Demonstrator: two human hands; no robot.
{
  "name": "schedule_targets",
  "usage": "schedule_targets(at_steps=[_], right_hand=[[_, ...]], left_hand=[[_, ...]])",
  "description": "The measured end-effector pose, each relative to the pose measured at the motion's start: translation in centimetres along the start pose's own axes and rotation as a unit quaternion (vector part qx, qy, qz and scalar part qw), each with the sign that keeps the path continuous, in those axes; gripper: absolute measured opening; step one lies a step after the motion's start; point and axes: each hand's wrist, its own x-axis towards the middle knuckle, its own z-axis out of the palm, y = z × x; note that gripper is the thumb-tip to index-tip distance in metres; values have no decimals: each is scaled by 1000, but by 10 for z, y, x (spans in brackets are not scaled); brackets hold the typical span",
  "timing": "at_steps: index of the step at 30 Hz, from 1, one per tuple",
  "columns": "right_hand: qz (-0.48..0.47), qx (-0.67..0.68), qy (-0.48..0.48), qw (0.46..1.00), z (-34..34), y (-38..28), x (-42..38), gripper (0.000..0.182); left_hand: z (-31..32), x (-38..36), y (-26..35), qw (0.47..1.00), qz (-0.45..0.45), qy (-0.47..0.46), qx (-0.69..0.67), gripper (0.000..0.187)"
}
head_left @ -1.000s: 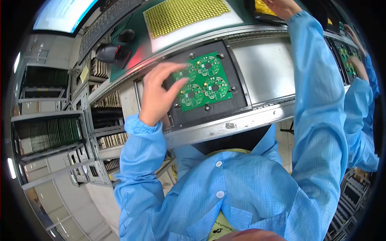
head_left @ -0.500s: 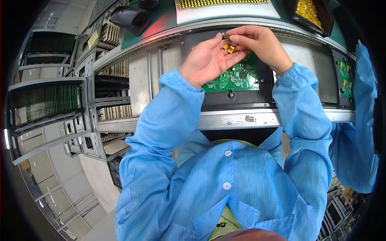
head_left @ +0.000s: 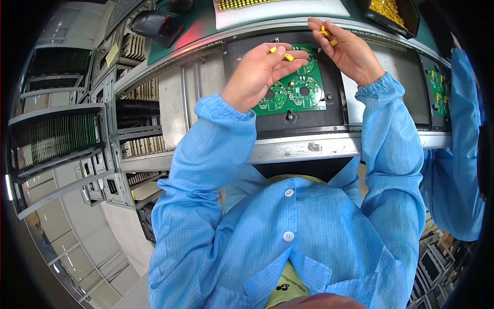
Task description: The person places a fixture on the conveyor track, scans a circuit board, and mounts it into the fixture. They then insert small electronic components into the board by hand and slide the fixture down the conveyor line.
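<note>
My left hand [head_left: 256,74] is above the left part of a green circuit board panel [head_left: 294,99], its fingers curled around small yellow block-shaped components [head_left: 289,57]. Another yellow piece shows by the thumb. To the right, my right hand [head_left: 351,55] is over the panel's black carrier [head_left: 335,116] and the rail behind it. Small yellow block-shaped components [head_left: 334,43] sit between its fingers and thumb. Round board sections with dark central holes are visible on the panel; the left hand hides its upper left part. A small yellow component [head_left: 291,84] is on the board.
A black bin of yellow components [head_left: 387,13] is at the back right. Behind the rail lies a white slab [head_left: 280,14] with rows of yellow pieces. A black scanner-like device [head_left: 157,27] stands at back left. Another populated board [head_left: 438,91] and a blue sleeve [head_left: 465,92] are at right.
My hands were together over the board and have moved apart, the right going up and right with yellow components, the left slightly left. More of the board now shows.
</note>
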Motion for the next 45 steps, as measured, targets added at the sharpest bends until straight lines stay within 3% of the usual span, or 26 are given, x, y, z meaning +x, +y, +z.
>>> schedule_targets(at_steps=[6, 10, 13, 20, 21, 24, 32, 35, 39, 45], right_hand=[[-9, 33, -53, 998, 19, -9, -19, 44], [-25, -22, -30, 999, 21, -7, -18, 45], [-21, -27, -12, 999, 14, -4, -14, 45], [-34, -26, 18, 999, 10, 0, -11, 43], [-44, -36, 29, 998, 18, -1, -16, 43], [1, 66, 32, 997, 29, -9, -20, 21], [-5, 69, -8, 998, 20, -5, -16, 17], [-5, 55, -27, 998, 9, -3, -9, 16], [-7, 48, 33, 998, 19, -10, -15, 15], [-9, 64, 27, 998, 14, -9, -11, 15]], left_hand=[[-8, 5, 6, 997, -31, 45, 51, 36], [-36, 19, 10, 995, -14, -99, 4, 36], [-24, 15, 13, 995, 0, -17, 98, 35], [-33, 20, 10, 967, 37, 36, 250, 29], [-33, 20, 9, 958, 52, 42, 277, 26], [-31, 21, 6, 924, 95, 56, 367, 22], [-26, 22, 4, 809, 197, 52, 552, 19], [-20, 21, 5, 717, 253, 64, 646, 16], [-21, 23, 1, 683, 295, 64, 666, 16], [-12, 21, 6, 659, 298, 48, 689, 15]])
